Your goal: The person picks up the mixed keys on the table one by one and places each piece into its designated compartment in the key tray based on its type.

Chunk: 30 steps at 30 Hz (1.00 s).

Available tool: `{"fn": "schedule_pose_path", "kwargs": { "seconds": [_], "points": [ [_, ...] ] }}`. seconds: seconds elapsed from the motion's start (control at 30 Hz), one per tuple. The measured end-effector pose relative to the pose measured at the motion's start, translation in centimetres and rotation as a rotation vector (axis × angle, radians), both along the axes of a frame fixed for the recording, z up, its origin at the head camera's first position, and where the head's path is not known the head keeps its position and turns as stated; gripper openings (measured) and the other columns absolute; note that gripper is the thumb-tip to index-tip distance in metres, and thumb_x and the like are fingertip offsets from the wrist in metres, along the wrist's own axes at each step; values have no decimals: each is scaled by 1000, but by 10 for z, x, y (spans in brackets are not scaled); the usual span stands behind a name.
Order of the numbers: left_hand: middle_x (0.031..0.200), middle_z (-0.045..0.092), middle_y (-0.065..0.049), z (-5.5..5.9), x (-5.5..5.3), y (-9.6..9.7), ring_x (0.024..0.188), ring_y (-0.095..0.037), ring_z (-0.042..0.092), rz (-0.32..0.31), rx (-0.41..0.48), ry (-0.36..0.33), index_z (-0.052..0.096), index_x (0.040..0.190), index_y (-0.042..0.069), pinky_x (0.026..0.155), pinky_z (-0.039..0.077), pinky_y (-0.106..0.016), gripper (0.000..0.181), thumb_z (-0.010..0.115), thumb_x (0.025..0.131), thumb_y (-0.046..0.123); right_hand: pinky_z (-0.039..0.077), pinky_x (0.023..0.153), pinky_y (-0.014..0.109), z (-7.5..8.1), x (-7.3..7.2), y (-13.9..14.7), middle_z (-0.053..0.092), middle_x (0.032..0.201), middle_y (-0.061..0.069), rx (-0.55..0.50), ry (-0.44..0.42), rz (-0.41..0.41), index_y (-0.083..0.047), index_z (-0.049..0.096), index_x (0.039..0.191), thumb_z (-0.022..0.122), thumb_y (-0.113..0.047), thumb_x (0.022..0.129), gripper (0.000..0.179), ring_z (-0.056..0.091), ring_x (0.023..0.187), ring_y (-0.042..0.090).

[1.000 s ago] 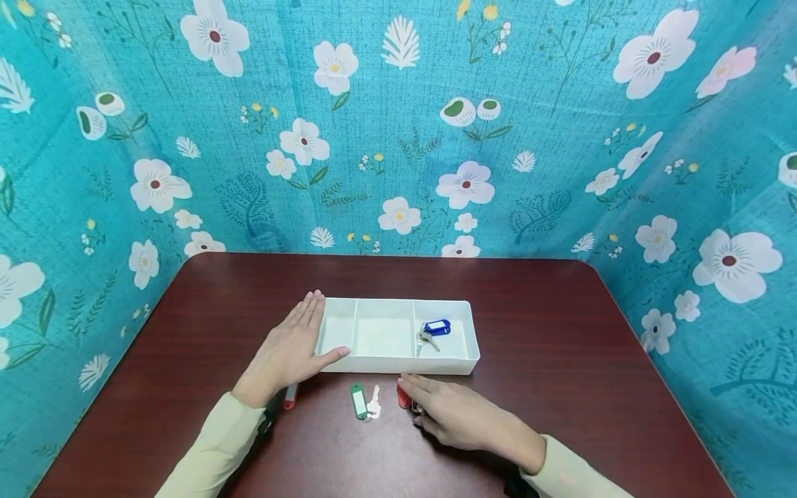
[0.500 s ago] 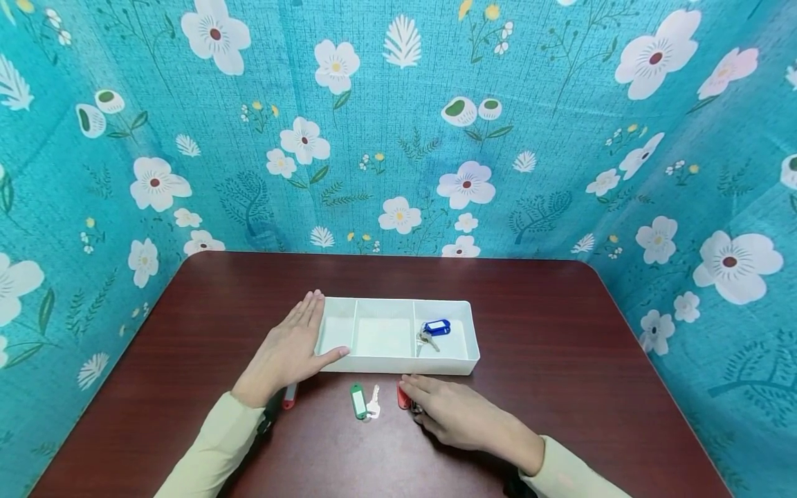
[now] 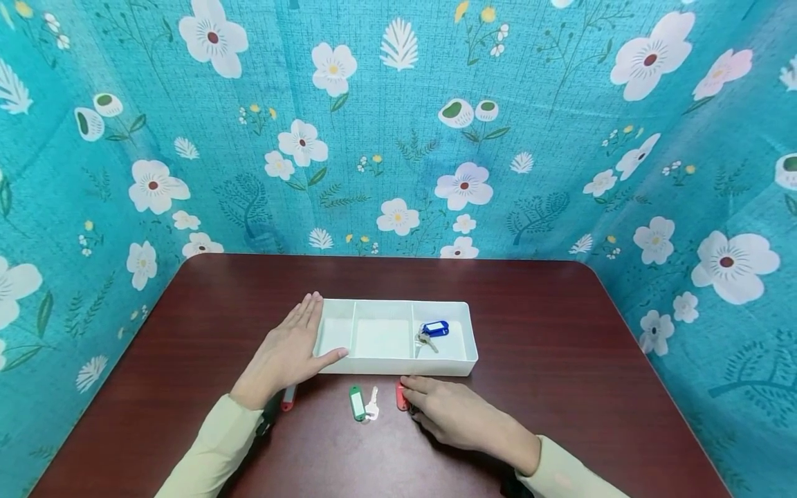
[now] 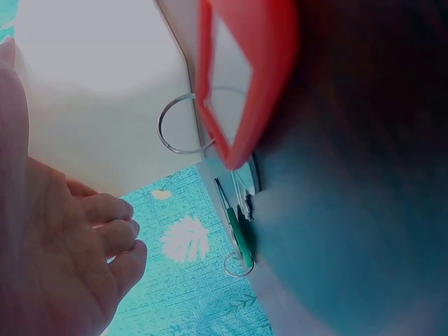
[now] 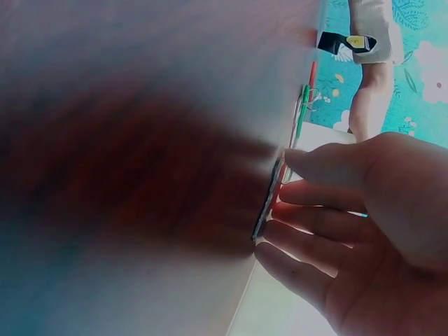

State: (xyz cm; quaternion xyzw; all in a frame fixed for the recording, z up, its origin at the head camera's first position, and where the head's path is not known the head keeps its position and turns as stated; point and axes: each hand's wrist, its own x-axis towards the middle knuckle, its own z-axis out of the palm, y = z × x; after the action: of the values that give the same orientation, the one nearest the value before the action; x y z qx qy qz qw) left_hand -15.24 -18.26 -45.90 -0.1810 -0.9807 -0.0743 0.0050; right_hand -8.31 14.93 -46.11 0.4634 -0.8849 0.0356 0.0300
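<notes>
My left hand (image 3: 289, 349) lies along the left end of a white three-compartment tray (image 3: 398, 366), its fingers straight and thumb across the front rim. A red key tag (image 3: 289, 397) with a metal ring lies by my left wrist, partly hidden; it looms large in the left wrist view. My right hand (image 3: 457, 413) is low over the table in front of the tray. Its fingertips touch a second red key tag (image 3: 401, 396) and its dark key (image 5: 267, 199), mostly hidden underneath. Between the hands lie a green key tag (image 3: 357, 403) and its silver key (image 3: 372, 404).
In the tray's right compartment sit a blue key tag (image 3: 436, 328) and keys (image 3: 426, 338). The dark red tabletop (image 3: 535, 325) has rounded far corners. Behind and beside it hangs a teal flowered cloth (image 3: 398, 138).
Slightly more of the red tag shows beside my right fingertips, which have barely shifted. My left hand stays in place on the tray. The head view has moved a little.
</notes>
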Motion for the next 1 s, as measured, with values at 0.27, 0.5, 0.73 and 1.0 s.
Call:
{"fn": "schedule_pose_path", "kwargs": {
  "seconds": [0.27, 0.5, 0.73, 1.0],
  "points": [
    [174, 23, -21, 1, 0, 0, 163, -38, 23, -6, 5, 1, 22, 165, -5, 131, 29, -50, 114, 48, 94, 81, 61, 99, 34, 3, 0, -3, 70, 140, 7, 34, 2, -21, -7, 72, 129, 77, -21, 94, 37, 68, 130, 18],
    [174, 23, -22, 1, 1, 0, 163, -38, 23, -11, -8, 8, 22, 164, -5, 131, 29, -50, 114, 49, 94, 81, 61, 99, 34, 5, 1, -6, 72, 137, 7, 32, 13, -26, -9, 75, 124, 78, -20, 93, 33, 69, 127, 17],
    [174, 24, -22, 1, 1, -1, 163, -38, 23, -13, -8, 13, 22, 164, -5, 132, 29, -50, 113, 48, 94, 81, 62, 98, 37, 4, 1, -10, 74, 134, 8, 16, 19, -32, -9, 76, 117, 77, -19, 94, 25, 71, 124, 20],
    [174, 23, -22, 1, 0, 0, 164, -37, 23, -14, -10, 6, 21, 164, -5, 132, 29, -49, 115, 45, 94, 82, 64, 86, 34, 4, -1, -13, 78, 126, 4, -1, 33, -35, -21, 71, 89, 76, -16, 94, 8, 74, 116, 16]
  ]
}}
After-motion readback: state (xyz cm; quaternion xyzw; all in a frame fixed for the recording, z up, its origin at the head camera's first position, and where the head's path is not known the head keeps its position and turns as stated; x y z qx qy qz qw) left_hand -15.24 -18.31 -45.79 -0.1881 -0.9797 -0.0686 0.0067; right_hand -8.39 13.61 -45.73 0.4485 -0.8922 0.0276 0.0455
